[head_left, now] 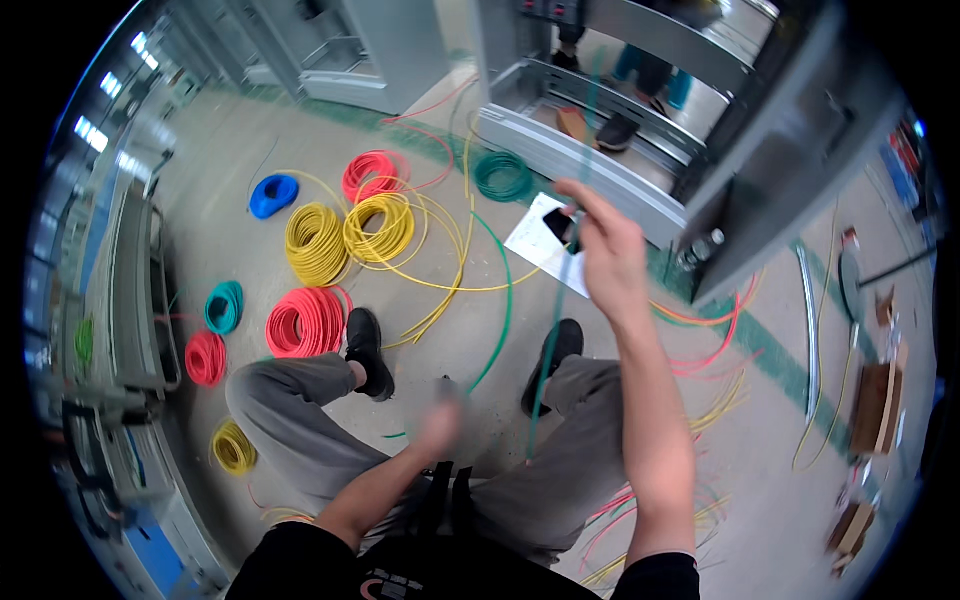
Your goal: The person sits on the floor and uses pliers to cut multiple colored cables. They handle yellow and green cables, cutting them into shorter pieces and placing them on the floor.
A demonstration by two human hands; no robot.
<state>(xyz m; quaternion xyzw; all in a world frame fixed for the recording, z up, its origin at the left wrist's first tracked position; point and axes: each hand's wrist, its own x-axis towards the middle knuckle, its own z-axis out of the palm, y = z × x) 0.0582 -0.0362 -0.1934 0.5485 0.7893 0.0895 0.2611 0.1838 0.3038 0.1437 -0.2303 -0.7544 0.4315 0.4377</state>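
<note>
Raised at right of centre, my right hand (pixel 612 255) is closed, its fingers pinching a length of green wire (pixel 548 365) that hangs down between my knees, its lower end near my lap. My left hand (pixel 437 428) is low over my lap and smeared by motion. A small dark shape shows at its fingertips, too blurred to name. Another green wire (pixel 507 300) curves over the floor between my shoes. Beyond the right hand, a white sheet of paper (pixel 530 238) with a black object (pixel 557 223) on it lies partly hidden.
Coils of yellow wire (pixel 315 245), red wire (pixel 302 322), blue wire (pixel 273 195) and green wire (pixel 503 177) lie on the floor ahead and left. A grey metal cabinet frame (pixel 580 145) stands ahead, a bottle (pixel 700 248) beside it. Loose wires and cardboard boxes (pixel 877 408) are at right.
</note>
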